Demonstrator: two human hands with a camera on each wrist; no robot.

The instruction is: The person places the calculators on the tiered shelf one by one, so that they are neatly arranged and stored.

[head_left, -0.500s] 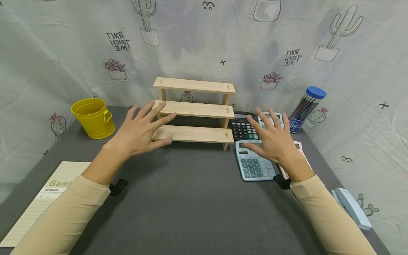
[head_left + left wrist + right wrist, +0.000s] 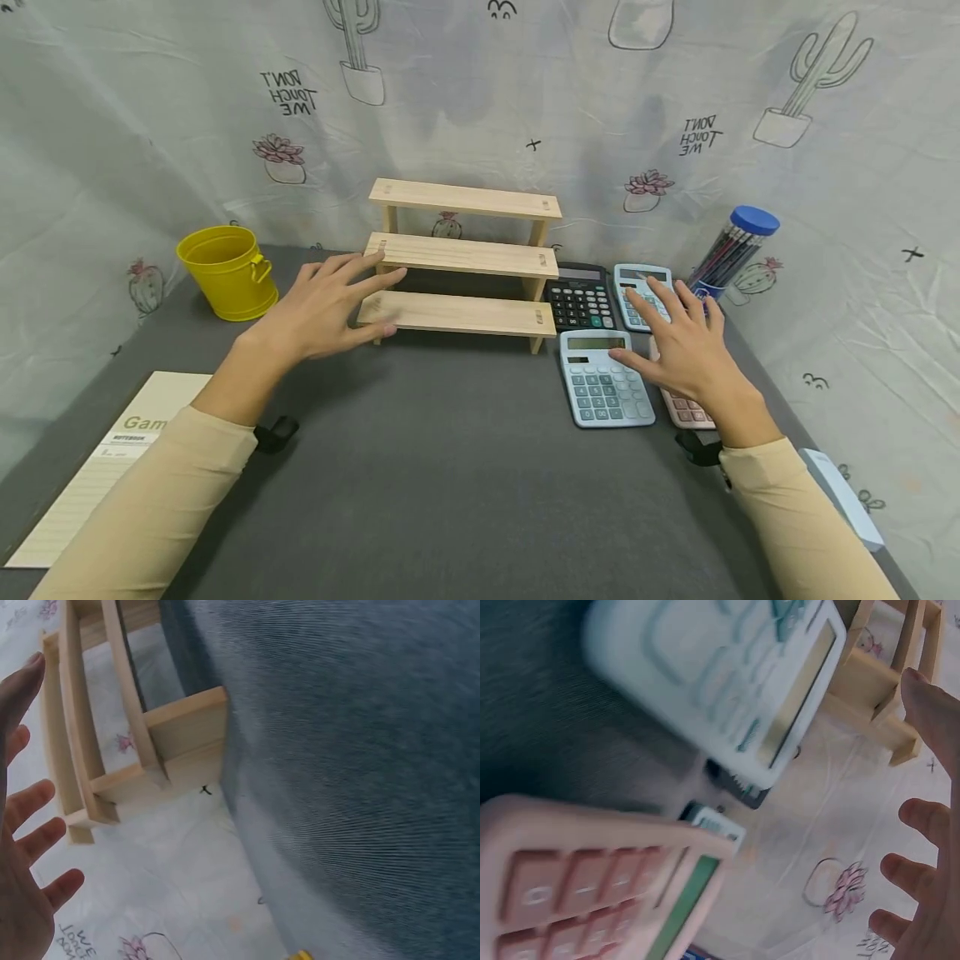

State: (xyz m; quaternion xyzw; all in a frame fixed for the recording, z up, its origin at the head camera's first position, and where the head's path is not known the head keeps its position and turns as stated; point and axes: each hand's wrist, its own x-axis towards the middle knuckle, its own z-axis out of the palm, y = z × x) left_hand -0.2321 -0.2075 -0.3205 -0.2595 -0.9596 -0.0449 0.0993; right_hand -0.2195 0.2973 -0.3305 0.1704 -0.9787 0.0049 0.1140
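Observation:
My left hand point(image 2: 311, 312), fingers spread and holding nothing, hovers by the left end of a three-tier wooden shelf point(image 2: 457, 252). In the left wrist view its fingertips stand apart, with the shelf's end point(image 2: 191, 724) beyond them. On the right, my right hand point(image 2: 690, 350) is spread above the calculators, empty as well. Below it lies a pink calculator point(image 2: 690, 412), partly covered by the hand in the head view. To its left is a large light-blue calculator point(image 2: 607, 392). Behind them are a black calculator point(image 2: 577, 304) and a smaller light-blue one point(image 2: 626, 279).
A yellow bucket point(image 2: 232, 275) stands at the back left, with a notebook point(image 2: 97, 475) in front, partly under my left forearm. A blue-lidded tube of pens point(image 2: 727, 254) is at the back right. Near the right edge lies a pale-blue stapler-like object point(image 2: 843, 500).
My right hand has shifted right and slightly toward me, uncovering more of the large light-blue calculator and the small one behind. The left hand stays nearly where it was. The head view has shifted slightly.

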